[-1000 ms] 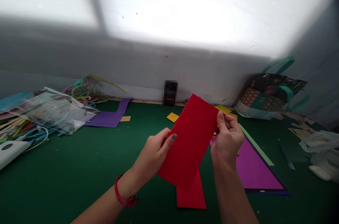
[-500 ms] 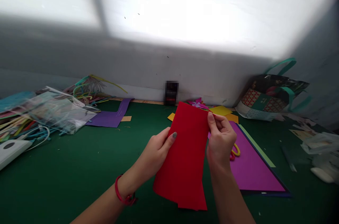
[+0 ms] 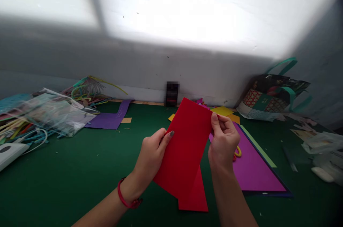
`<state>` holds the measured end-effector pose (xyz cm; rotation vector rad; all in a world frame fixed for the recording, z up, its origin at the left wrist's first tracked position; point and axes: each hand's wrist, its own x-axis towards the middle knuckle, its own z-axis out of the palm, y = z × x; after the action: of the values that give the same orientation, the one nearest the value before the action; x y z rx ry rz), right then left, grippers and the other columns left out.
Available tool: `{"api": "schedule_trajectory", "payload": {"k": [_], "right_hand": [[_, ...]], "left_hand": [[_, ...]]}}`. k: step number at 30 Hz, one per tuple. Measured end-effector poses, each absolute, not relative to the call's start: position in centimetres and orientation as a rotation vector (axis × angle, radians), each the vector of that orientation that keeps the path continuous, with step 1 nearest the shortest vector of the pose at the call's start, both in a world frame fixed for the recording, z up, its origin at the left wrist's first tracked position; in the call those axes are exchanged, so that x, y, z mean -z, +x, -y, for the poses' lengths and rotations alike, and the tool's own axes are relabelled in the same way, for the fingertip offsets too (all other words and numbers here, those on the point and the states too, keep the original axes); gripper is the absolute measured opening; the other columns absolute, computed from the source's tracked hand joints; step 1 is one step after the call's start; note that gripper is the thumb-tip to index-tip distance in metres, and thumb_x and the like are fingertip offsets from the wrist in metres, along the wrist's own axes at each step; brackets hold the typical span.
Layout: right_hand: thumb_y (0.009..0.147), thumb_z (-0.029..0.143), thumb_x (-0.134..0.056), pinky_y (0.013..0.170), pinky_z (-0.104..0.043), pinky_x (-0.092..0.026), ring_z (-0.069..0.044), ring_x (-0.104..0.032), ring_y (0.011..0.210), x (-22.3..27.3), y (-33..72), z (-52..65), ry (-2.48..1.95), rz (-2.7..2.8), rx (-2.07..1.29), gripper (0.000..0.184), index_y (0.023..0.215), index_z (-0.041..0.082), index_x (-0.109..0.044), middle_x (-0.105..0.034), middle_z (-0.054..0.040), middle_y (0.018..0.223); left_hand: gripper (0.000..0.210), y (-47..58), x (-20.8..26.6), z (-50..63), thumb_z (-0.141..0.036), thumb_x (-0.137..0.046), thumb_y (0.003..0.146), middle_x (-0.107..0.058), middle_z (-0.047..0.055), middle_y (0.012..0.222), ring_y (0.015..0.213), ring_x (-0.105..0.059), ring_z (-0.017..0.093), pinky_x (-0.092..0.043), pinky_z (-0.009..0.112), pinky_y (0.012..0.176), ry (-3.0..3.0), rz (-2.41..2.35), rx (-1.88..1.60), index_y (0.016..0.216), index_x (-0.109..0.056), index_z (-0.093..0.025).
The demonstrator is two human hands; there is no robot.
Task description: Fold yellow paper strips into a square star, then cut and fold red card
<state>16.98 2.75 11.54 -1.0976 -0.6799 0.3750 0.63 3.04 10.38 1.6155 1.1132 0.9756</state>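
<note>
A piece of red paper (image 3: 187,141) is held up and tilted above the green table between both hands. My left hand (image 3: 157,152) grips its left edge, thumb on the front and the other fingers hidden behind. At the upper right corner, my right hand (image 3: 223,136) pinches the paper between thumb and fingers. Below and partly behind it, another red paper piece (image 3: 197,195) shows; whether it is joined to the held one I cannot tell. Beside my right wrist are yellow-handled scissors (image 3: 238,152), partly hidden, on a purple sheet (image 3: 257,169).
Pipe cleaners (image 3: 92,91) and a clear plastic bag (image 3: 64,116) lie at the left near a white device (image 3: 12,153). Purple paper (image 3: 105,121) is beside them. A patterned bag (image 3: 268,100) stands back right. A pen (image 3: 289,157) and white plastic (image 3: 327,148) lie right.
The red paper has tilted further, its lower end swinging left, so more of the red piece below shows. My left hand has shifted slightly left and my right hand keeps its pinch.
</note>
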Motion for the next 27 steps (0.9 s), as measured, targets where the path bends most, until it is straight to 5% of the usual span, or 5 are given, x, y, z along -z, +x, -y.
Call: {"api": "schedule_trajectory", "payload": {"k": [11, 20, 27], "right_hand": [[0.062, 0.032, -0.073, 0.058, -0.023, -0.048, -0.012, -0.059, 0.061, -10.5, 17.7, -4.2, -0.958, 0.456, -0.728, 0.021, 0.072, 0.018, -0.06, -0.062, 0.0029, 0.067], [0.062, 0.031, -0.073, 0.055, -0.023, -0.05, -0.013, -0.06, 0.064, -10.9, 18.4, -3.7, -0.946, 0.417, -0.73, 0.023, 0.077, 0.018, -0.062, -0.063, 0.0001, 0.072], [0.062, 0.033, -0.072, 0.059, -0.025, -0.049, -0.013, -0.061, 0.062, -9.9, 17.8, -4.5, -0.959, 0.47, -0.784, 0.022, 0.073, 0.019, -0.06, -0.064, 0.0032, 0.068]], "left_hand": [[0.035, 0.2, -10.2, -2.5, -0.036, -0.041, 0.087, -0.029, -0.007, 0.048, 0.039, -0.024, 0.005, -0.016, 0.019, 0.037, 2.018, -1.041, -1.034, 0.059, -0.029, -0.019], [0.031, 0.2, -10.7, -2.0, -0.034, -0.037, 0.089, -0.035, -0.006, 0.049, 0.04, -0.032, 0.006, -0.02, 0.019, 0.038, 2.109, -1.156, -0.986, 0.062, -0.036, -0.019], [0.041, -0.1, -11.4, -0.8, -0.026, -0.046, 0.085, -0.018, -0.007, 0.046, 0.038, -0.02, 0.004, -0.015, 0.021, 0.04, 2.343, -1.117, -1.217, 0.054, -0.021, -0.018]]}}
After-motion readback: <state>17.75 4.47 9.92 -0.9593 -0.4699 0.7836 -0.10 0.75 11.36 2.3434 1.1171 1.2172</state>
